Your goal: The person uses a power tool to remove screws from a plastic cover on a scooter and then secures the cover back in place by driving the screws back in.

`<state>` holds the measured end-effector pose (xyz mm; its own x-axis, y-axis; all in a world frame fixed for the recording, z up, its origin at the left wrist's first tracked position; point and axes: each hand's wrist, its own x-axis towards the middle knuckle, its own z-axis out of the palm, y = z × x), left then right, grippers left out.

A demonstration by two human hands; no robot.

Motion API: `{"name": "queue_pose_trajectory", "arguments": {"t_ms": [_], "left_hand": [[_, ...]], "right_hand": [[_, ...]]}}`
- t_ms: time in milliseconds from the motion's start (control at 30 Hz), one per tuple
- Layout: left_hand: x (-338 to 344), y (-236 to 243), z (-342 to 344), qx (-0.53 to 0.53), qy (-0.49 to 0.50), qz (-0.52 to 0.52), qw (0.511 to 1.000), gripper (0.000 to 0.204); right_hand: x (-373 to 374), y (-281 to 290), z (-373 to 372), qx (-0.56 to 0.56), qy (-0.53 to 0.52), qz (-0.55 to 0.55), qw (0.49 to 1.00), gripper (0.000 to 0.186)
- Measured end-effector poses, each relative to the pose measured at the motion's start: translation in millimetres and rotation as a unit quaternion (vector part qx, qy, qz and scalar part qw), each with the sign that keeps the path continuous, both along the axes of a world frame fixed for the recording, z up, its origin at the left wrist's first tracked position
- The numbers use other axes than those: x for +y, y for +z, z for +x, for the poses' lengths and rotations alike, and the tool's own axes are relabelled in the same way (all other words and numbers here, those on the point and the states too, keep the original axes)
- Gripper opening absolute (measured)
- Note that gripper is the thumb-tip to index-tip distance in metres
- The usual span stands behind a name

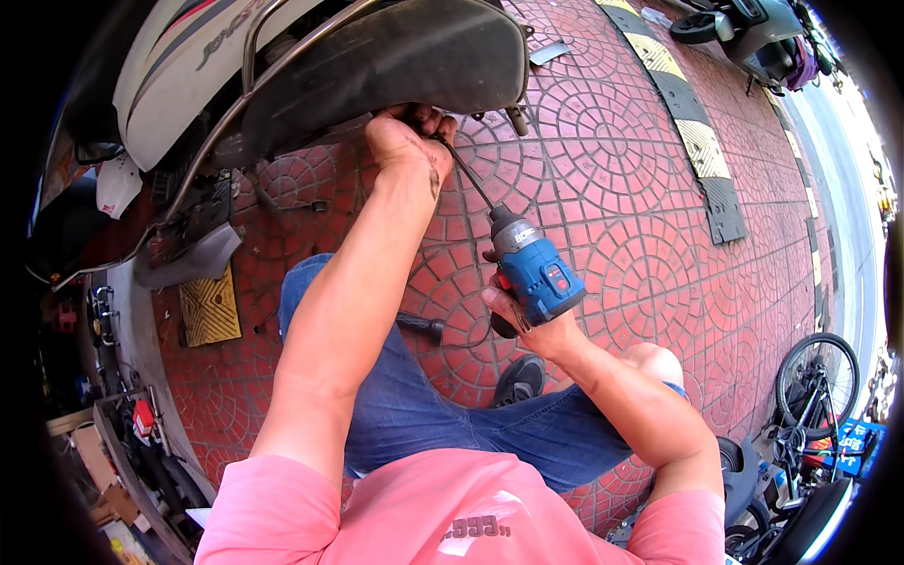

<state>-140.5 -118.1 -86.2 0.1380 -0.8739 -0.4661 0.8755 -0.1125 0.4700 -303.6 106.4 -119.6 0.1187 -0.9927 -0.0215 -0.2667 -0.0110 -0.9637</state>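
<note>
Blue cordless driver [539, 268] sat in the closed right hand [539, 337]; ahead, the left hand [400, 143] curled beside the shaft's [471, 176] far end, any hold hidden; straight, steady alignment seemed wise.

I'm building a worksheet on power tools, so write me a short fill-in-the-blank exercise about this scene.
1. The right hand grips a drill whose body is mainly ____.
2. By the far end of the long bit is the other hand, the person's ____ one.
3. The person's shirt is ____.

Missing words: blue; left; pink.
</note>
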Motion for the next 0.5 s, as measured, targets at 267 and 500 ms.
{"name": "queue_pose_trajectory", "arguments": {"t_ms": [267,500], "left_hand": [[-5,-12,3,0.041,-0.028,-0.038,0.998,0.025],[-4,-10,-1,0.039,-0.024,-0.047,0.998,0.027]], "right_hand": [[-2,-30,10,0.05,-0.029,-0.084,0.995,0.04],[-3,-33,11,0.038,-0.016,-0.07,0.997,0.045]]}}
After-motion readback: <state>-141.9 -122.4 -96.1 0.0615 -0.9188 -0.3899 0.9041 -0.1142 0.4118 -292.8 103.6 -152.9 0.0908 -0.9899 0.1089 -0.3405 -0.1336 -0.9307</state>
